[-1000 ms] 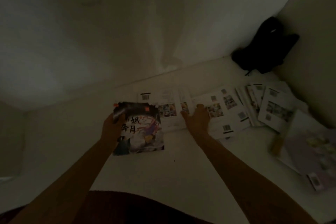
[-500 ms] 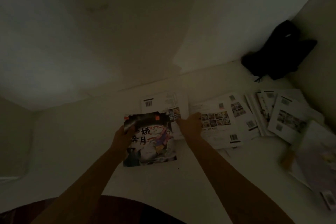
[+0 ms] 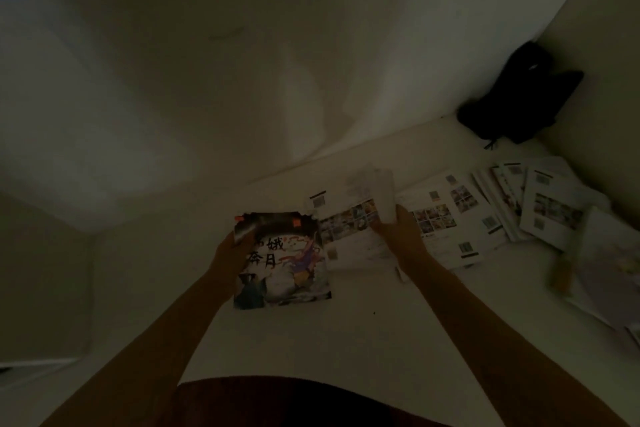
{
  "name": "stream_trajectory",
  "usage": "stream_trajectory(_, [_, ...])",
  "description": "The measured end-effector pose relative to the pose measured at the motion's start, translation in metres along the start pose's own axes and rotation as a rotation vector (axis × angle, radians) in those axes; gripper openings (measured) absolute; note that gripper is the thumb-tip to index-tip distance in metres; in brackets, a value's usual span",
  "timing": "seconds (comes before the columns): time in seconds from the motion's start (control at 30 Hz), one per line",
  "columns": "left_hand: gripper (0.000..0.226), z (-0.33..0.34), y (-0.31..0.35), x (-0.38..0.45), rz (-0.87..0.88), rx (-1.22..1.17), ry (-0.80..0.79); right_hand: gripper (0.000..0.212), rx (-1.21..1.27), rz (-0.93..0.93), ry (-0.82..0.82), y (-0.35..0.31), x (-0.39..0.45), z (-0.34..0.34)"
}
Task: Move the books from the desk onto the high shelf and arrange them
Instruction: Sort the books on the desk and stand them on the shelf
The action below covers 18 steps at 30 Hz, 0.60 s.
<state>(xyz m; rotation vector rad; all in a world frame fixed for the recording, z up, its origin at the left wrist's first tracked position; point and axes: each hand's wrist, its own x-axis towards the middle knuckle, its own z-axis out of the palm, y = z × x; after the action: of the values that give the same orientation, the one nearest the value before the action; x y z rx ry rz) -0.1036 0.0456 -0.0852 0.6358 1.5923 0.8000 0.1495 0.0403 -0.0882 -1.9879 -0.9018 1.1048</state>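
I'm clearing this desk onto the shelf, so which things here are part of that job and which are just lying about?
Part of the job:
- dark illustrated book, held by the left hand
- white book, lifted by the right hand
- spread of white books on the desk

Just lying about:
- black bag in the corner

A black bag [image 3: 519,97] slumps in the corner.
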Motion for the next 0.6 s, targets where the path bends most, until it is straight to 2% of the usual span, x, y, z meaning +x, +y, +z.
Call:
stream_trajectory(0.1, [0.041, -0.027, 0.012, 0.007, 0.005, 0.062, 0.085, 0.041, -0.184, -0.139, 0.012, -0.024, -0.007, -0.014])
stream_trajectory(0.17, [0.042, -0.036, 0.017, 0.010, 0.021, 0.094, 0.052, 0.037, -0.286, -0.231, -0.005, -0.041, -0.021, -0.012])
stream_trajectory(0.27, [0.050, -0.032, 0.026, 0.003, 0.016, 0.055, -0.105, 0.035, -0.401, -0.305, -0.096, -0.062, -0.054, 0.015])
stream_trajectory(0.4, [0.078, -0.028, 0.027, 0.000, -0.095, -0.260, -0.389, 0.044, -0.457, -0.314, -0.324, -0.075, -0.099, 0.072])
stream_trajectory(0.47, [0.075, -0.025, 0.028, 0.000, -0.100, -0.291, -0.381, 0.043, -0.352, -0.212, -0.550, -0.076, -0.113, 0.091])
stream_trajectory(0.53, [0.057, -0.021, 0.023, 0.003, 0.007, -0.138, -0.309, 0.044, -0.313, -0.122, -0.707, -0.066, -0.116, 0.096])
stream_trajectory(0.6, [0.039, -0.023, 0.013, 0.011, 0.152, 0.051, -0.215, 0.039, -0.304, -0.121, -0.660, -0.052, -0.109, 0.091])
